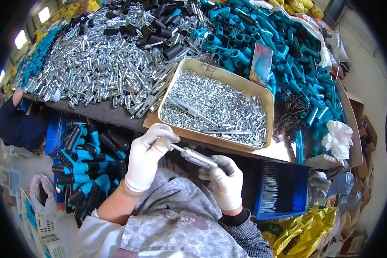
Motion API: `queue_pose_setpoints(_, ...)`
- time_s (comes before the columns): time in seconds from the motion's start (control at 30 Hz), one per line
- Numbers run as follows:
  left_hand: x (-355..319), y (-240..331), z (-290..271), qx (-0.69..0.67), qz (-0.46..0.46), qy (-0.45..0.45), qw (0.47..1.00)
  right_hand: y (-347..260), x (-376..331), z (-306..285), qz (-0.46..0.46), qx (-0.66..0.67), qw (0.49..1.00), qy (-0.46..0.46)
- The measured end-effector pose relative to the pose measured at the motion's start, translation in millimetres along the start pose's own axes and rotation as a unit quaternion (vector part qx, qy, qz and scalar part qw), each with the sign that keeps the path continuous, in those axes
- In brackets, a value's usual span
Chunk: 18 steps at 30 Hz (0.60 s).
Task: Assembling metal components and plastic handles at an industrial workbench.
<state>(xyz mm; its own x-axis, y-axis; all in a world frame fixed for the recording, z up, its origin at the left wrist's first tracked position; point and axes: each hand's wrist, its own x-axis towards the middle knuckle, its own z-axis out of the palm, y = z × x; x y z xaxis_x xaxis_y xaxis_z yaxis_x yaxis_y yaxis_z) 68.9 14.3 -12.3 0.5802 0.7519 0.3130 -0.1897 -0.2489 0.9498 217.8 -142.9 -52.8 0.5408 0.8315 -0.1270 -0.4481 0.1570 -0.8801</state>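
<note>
Both hands wear white gloves. My right hand point(223, 180) grips a short silver metal tube point(198, 158) near the table's front edge. My left hand point(148, 152) pinches a thin metal pin at the tube's left end. Just beyond them sits a shallow tan tray point(268, 103) filled with several small silver metal parts and a few longer rods.
A big heap of silver tubes point(99, 64) covers the table's left. Black grips point(155, 26) and teal plastic sleeves point(288, 51) lie behind and right. A phone point(261, 63) leans by the tray. Blue crate of black-teal handles point(86, 167) lower left; blue bin point(284, 189), white cloth point(337, 137), yellow bag point(301, 232) right.
</note>
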Motion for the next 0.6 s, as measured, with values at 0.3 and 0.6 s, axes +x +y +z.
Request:
queue_pose_setpoints(0.3, -20.9, -6.7, 16.0, -0.040, -0.002, -0.167, 0.985, -24.3, -3.6, -0.1, 0.080, -0.024, 0.988, -0.127)
queue_pose_setpoints(0.6, -13.4, 23.8, -2.6, -0.006, 0.020, 0.021, 1.000, -99.6, 109.0, -75.1, -0.286, -0.783, 0.525, 0.169)
